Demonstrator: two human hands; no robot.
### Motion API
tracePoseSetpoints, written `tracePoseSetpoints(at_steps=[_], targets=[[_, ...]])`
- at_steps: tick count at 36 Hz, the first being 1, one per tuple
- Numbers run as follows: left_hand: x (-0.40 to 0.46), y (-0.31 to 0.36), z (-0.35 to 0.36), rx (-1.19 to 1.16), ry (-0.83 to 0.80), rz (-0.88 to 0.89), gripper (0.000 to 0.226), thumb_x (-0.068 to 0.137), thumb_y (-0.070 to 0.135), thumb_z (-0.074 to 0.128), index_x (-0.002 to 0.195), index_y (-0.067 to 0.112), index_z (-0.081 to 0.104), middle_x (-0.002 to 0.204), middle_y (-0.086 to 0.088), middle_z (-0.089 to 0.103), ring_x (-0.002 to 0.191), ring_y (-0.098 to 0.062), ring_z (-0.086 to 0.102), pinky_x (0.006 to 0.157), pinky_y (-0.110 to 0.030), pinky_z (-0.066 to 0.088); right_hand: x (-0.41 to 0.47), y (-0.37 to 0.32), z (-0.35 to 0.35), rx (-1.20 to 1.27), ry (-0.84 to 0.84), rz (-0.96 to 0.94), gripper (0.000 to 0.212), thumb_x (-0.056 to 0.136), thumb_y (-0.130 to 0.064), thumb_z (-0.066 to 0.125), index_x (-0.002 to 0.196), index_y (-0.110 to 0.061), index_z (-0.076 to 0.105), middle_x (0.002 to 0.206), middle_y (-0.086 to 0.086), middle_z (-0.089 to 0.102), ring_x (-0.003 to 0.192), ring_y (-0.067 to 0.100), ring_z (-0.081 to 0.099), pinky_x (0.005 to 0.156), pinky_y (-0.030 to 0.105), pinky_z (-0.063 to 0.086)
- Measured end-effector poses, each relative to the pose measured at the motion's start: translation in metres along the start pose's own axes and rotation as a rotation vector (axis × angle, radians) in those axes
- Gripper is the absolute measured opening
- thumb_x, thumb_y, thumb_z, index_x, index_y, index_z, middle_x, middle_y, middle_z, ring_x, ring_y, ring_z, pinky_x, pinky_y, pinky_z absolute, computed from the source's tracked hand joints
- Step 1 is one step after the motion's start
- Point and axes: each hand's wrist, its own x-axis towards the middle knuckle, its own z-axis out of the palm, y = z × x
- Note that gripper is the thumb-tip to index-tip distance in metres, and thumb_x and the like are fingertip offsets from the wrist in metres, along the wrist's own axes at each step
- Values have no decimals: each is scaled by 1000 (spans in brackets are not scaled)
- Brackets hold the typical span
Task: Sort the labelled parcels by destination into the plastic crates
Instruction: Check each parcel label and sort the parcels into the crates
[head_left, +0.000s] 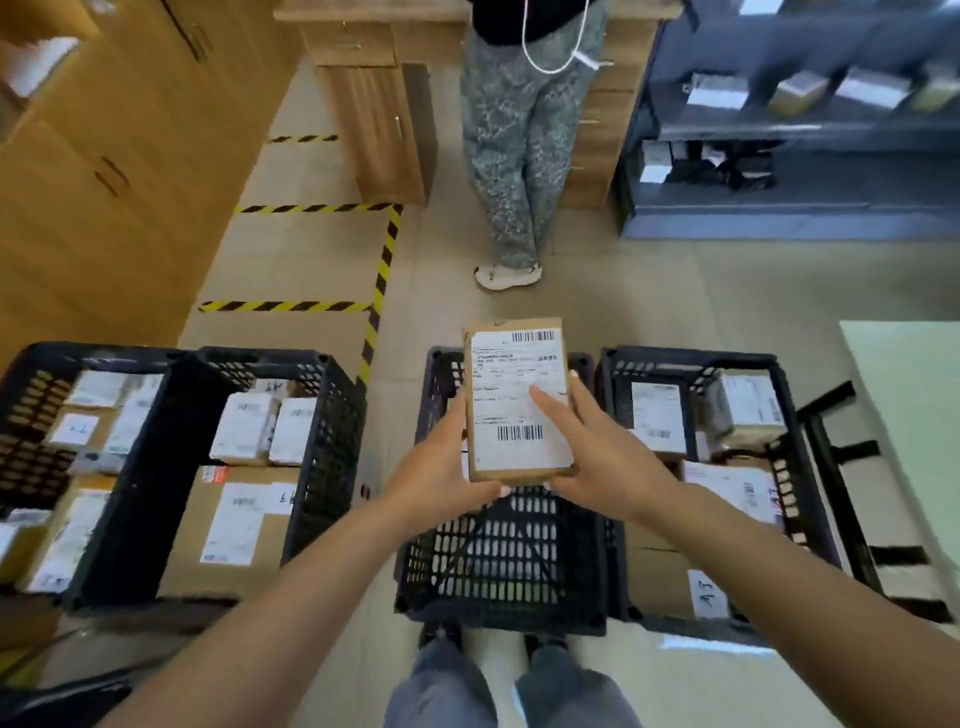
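Observation:
I hold a small brown cardboard parcel (511, 384) with a white barcoded label facing up, above the middle black plastic crate (506, 561), whose mesh floor shows with nothing on it. My left hand (441, 467) grips its lower left edge from beneath. My right hand (592, 452) holds the lower right side, thumb lying across the label. A black crate (332, 415) left of centre holds several labelled parcels, and the far-left crate (26, 415) does too. The right crate (789, 457) also contains labelled boxes.
A person in patterned trousers (511, 156) stands ahead by a wooden desk (379, 104). Yellow-black floor tape (382, 280) marks bays. Wooden cabinets (104, 156) line the left, a dark shelf rack (805, 130) with parcels stands at right, and a pale green table (914, 395) is at the right edge.

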Motion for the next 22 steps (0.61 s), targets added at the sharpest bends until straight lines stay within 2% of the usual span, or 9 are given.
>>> tracePoseSetpoints(at_steps=[4, 8, 10, 12, 13, 16, 18, 22], targets=[[25, -39, 19, 8, -122, -25, 120, 71, 26, 83, 149, 47, -6, 141, 26, 40, 124, 4, 41, 98, -22, 40, 7, 15, 46, 43, -52, 115, 101, 86, -39, 67, 152, -34, -10, 158, -6, -23, 137, 22, 33, 91, 30, 50], [50, -86, 50, 27, -210, -33, 116, 74, 26, 81, 144, 54, -7, 122, 38, 39, 103, 12, 47, 76, -6, 42, 16, 34, 96, 46, -127, 220, 98, 90, -39, 63, 151, -34, -13, 156, -2, -30, 136, 23, 35, 86, 28, 48], [64, -110, 70, -3, -242, -59, 115, 74, 23, 81, 142, 58, -5, 122, 36, 45, 100, 13, 50, 77, -11, 48, 22, 47, 129, 44, -154, 268, 98, 90, -36, 62, 151, -35, -15, 156, 4, -31, 134, 26, 37, 88, 30, 49], [78, -138, 95, -40, -278, -87, 116, 74, 19, 80, 142, 59, -5, 128, 28, 52, 108, 4, 56, 86, -27, 55, 31, 63, 166, 60, -176, 294, 102, 88, -34, 63, 149, -36, -18, 155, 7, -31, 132, 30, 39, 87, 33, 51], [83, -151, 107, -43, -300, -104, 116, 74, 19, 80, 144, 57, -6, 129, 25, 53, 109, 1, 57, 88, -31, 55, 35, 71, 186, 77, -194, 306, 104, 87, -34, 65, 148, -37, -19, 155, 8, -31, 132, 31, 38, 87, 35, 52], [101, -196, 147, -26, -351, -149, 116, 77, 17, 77, 148, 46, -10, 131, 23, 51, 111, -2, 56, 91, -27, 52, 45, 97, 242, 105, -240, 350, 107, 86, -29, 65, 148, -36, -21, 154, 11, -32, 135, 34, 32, 90, 38, 51], [115, -225, 173, -14, -355, -175, 117, 76, 18, 78, 149, 45, -9, 135, 19, 50, 114, -4, 55, 93, -32, 52, 54, 113, 276, 94, -272, 380, 106, 87, -26, 64, 148, -34, -23, 154, 15, -32, 134, 35, 34, 88, 37, 52], [143, -272, 215, -6, -346, -185, 106, 75, 15, 76, 146, 45, 4, 131, 17, 53, 114, -7, 56, 94, -38, 52, 76, 141, 330, 96, -306, 452, 108, 88, -20, 63, 147, -33, -26, 154, 19, -30, 126, 35, 42, 85, 37, 52]])
